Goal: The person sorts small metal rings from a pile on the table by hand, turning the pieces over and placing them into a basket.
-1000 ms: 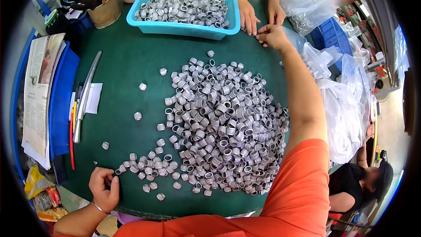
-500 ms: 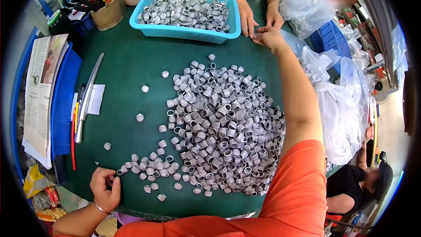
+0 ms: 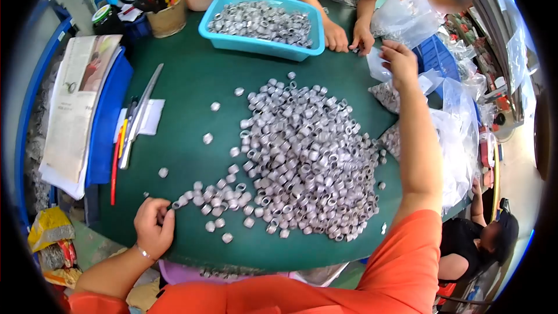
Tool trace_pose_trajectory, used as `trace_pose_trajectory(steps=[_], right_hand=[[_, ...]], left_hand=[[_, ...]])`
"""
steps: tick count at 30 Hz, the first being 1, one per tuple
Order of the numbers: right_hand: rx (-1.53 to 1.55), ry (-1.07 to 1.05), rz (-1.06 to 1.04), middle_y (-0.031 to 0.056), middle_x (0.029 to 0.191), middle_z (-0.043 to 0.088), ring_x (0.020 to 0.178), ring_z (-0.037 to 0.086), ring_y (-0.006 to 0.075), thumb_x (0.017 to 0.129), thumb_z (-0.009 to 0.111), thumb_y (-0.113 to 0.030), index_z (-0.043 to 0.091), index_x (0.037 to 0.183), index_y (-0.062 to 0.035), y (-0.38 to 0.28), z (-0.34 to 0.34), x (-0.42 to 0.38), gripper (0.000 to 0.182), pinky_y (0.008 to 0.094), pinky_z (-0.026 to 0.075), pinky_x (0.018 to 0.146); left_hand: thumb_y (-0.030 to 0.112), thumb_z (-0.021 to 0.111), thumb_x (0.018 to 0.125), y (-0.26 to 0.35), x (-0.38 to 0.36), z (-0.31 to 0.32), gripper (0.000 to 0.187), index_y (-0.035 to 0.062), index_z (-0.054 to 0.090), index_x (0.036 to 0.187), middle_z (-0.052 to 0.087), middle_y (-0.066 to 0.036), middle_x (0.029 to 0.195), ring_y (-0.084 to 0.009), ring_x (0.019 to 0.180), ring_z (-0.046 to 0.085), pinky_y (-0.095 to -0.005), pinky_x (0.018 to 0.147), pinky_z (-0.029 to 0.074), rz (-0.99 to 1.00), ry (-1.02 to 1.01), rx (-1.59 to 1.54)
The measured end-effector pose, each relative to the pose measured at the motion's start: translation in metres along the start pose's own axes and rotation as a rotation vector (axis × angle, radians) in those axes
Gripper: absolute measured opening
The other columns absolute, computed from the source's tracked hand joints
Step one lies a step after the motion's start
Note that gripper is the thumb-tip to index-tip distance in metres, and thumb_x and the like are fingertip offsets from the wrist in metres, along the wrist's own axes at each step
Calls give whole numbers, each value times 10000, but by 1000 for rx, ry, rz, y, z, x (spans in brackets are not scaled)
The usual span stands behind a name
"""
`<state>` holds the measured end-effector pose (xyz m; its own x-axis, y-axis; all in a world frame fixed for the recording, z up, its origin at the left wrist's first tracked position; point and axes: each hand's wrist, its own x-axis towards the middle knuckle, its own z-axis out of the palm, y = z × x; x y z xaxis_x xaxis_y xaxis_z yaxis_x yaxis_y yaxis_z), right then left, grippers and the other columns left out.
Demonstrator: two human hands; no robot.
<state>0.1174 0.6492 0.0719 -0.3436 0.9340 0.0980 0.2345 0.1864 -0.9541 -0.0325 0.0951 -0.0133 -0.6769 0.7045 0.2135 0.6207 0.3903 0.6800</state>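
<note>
1. The left hand (image 3: 153,225) rests at the near side of the green tabletop (image 3: 180,84), fingers curled beside the loose trail's end ring (image 3: 176,204); whether it grips anything cannot be told.
2. The right hand (image 3: 402,65) extends beyond the heaped metal rings (image 3: 311,166), near a co-worker's hands (image 3: 336,36); its fingers are bent, any grip unclear.
3. More rings fill the blue basket (image 3: 256,45) at the far side; the step appears to be a reach across; lifting one ring would call for a light fingertip pinch.
</note>
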Motion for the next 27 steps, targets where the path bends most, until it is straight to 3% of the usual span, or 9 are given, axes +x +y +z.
trace_pose_trajectory(steps=[6, 9, 11, 14, 17, 20, 22, 24, 27], right_hand=[[-128, -231, -123, -5, 919, 629, 776, 572, 84, 866, 577, -129, 630, 1058, -58, -49, -32, -126, 211, 227, 430, 663], [-261, -356, -312, 7, 878, 608, 752, 564, 70, 875, 533, -65, 621, 997, -4, -71, -12, -240, 162, 214, 428, 617], [-377, -483, -529, 85, 890, 628, 819, 617, 172, 806, 512, 84, 615, 984, 0, -64, 6, -312, 223, 268, 473, 672], [-381, -610, -652, 169, 1107, 584, 1018, 574, 340, 759, 593, 62, 583, 1080, 4, -43, 55, -384, 326, 392, 469, 873], [-527, -532, -730, 186, 1277, 483, 1177, 457, 367, 756, 677, -122, 519, 1193, 5, -18, 105, -416, 482, 437, 365, 1000], [-588, -475, -720, 186, 1295, 466, 1182, 450, 360, 746, 679, -118, 501, 1210, 20, 3, 123, -440, 516, 439, 363, 1000], [-371, -511, -601, 193, 1271, 477, 1158, 460, 374, 764, 647, -55, 516, 1197, 24, 8, 112, -442, 459, 431, 368, 994], [-445, -282, -553, 194, 1263, 481, 1155, 455, 384, 775, 625, -31, 522, 1191, 24, 16, 108, -444, 432, 433, 377, 983], [-538, -241, -632, 199, 1263, 479, 1154, 452, 383, 776, 609, -12, 519, 1199, 16, 14, 121, -445, 433, 434, 389, 966]], left_hand=[[38, 612, 795, -9, -1, 4, 109, 33, 572, 896, 539, -98, 733, -224, 612, 537, -315, 559, 435, 39, 45, -42], [62, 636, 790, -15, 0, 5, 177, 35, 585, 958, 543, -34, 730, -126, 568, 507, -262, 542, 428, -4, 44, -113], [96, 670, 780, -12, 1, 7, 341, 21, 545, 1088, 552, -64, 905, -106, 555, 488, -247, 549, 437, -23, 47, -236], [276, 778, 707, 10, 10, 7, 617, 6, 497, 1186, 476, -147, 1131, -219, 839, 568, -316, 713, 495, 158, -158, -70], [309, 797, 663, 22, 11, 26, 668, 35, 497, 1194, 458, -153, 1159, -303, 1019, 532, -354, 829, 475, 382, -179, 9], [257, 802, 638, 17, 8, 34, 651, 54, 507, 1182, 445, -154, 1161, -326, 1012, 528, -367, 848, 467, 403, -224, 10], [249, 805, 628, 18, 0, 28, 658, 57, 508, 1182, 446, -153, 1158, -329, 1007, 528, -368, 848, 467, 335, -237, -64], [242, 809, 617, 21, -10, 21, 665, 59, 509, 1182, 447, -153, 1156, -332, 1002, 527, -370, 849, 467, 260, -253, -133], [202, 811, 617, 29, -14, 22, 623, 64, 522, 1152, 448, -139, 1113, -313, 955, 546, -373, 813, 477, 478, -225, 18]])
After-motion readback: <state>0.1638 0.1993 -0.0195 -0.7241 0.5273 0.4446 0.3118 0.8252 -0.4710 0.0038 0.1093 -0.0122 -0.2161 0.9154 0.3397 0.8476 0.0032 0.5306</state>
